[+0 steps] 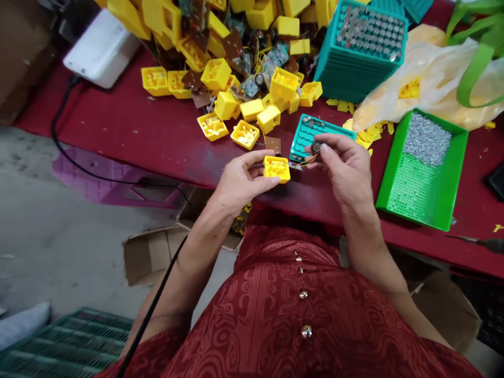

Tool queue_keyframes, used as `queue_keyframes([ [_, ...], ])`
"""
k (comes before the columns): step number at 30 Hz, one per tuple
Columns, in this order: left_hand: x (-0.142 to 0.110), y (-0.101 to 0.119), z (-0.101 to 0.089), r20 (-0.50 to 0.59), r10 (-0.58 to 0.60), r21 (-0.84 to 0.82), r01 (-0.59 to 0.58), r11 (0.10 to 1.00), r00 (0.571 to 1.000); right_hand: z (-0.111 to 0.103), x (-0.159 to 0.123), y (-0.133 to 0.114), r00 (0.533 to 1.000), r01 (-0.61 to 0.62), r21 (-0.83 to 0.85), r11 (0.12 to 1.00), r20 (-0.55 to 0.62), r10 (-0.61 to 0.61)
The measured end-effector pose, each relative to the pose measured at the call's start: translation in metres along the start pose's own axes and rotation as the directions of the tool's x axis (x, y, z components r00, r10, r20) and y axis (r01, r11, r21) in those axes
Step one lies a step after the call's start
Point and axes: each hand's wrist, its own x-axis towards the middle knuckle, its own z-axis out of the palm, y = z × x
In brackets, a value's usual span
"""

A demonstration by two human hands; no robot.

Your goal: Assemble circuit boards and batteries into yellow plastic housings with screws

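Note:
My left hand [246, 181] grips a small yellow plastic housing [276, 169] with its hollow side facing up, fingers behind and thumb in front. Between the thumb and fingers of my right hand [346, 163] is a small dark round part [316, 147], perhaps a little speaker. Thin yellow wires [309, 161] run from it toward the housing. Just behind my right hand lies a shallow teal tray [321, 132] with round pockets, some holding button cells. A brown square board [273, 145] and two open yellow housings [244, 135] sit beyond my left hand.
A heap of yellow housings [226, 105] and wired boards covers the back of the red table [118, 123]. Stacked teal trays [346, 68] stand behind. To the right are a green bin [452, 178] of screws, a plastic bag [433, 79] and a screwdriver [494, 245].

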Motion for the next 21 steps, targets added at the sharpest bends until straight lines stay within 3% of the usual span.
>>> queue_keyframes([
  [8,-0.028,0.009,0.015,0.074,-0.269,-0.173,0.278,0.945,0.960,-0.020,-0.023,0.002,0.999,0.003,0.097,0.995,-0.049,0.001],
  [14,-0.015,0.011,0.030,0.020,-0.242,-0.236,0.240,0.942,0.970,-0.031,-0.035,0.000,0.997,-0.002,0.133,0.991,-0.080,0.013],
  [18,-0.005,0.004,0.047,-0.014,-0.136,-0.179,0.131,0.975,0.991,-0.035,-0.044,0.006,0.990,-0.008,0.151,0.989,-0.137,0.029],
  [21,-0.005,0.002,0.053,-0.009,-0.123,-0.098,0.121,0.988,0.992,-0.036,-0.050,0.011,0.986,0.004,0.109,0.994,-0.167,0.014],
])
